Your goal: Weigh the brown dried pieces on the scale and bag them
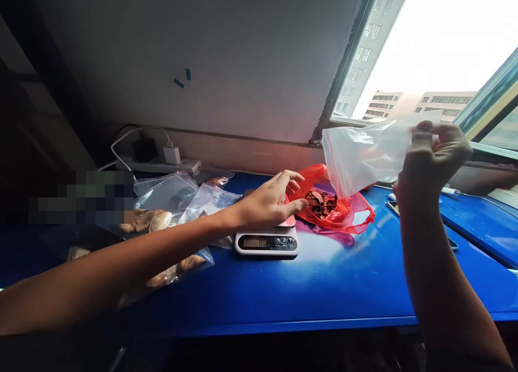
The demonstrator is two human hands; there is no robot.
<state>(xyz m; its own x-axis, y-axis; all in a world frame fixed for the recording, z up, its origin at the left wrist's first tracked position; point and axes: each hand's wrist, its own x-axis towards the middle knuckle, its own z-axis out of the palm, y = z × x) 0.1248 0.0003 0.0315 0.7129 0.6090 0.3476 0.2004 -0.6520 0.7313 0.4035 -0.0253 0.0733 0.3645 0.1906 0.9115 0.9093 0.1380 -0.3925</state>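
My right hand (pixel 435 153) is raised near the window, its fingers pinched on a clear zip bag (pixel 364 151) that hangs out to the left with its reddish zip edge down. Over the kitchen scale (pixel 267 242) my left hand (pixel 279 199) reaches out with fingers apart and holds nothing. The scale is white with a dark display showing zeros; my hand and forearm hide much of its top. Just beyond my left fingertips lies an open red plastic bag (pixel 348 215) with dark reddish-brown dried pieces (pixel 321 202) inside.
Several clear bags (pixel 162 194) with brown lumpy pieces lie left of the scale on the blue table (pixel 315 286). Behind them, a power strip (pixel 188 166) holds a white charger (pixel 172 153). A phone (pixel 392 207) lies at the right, below the window.
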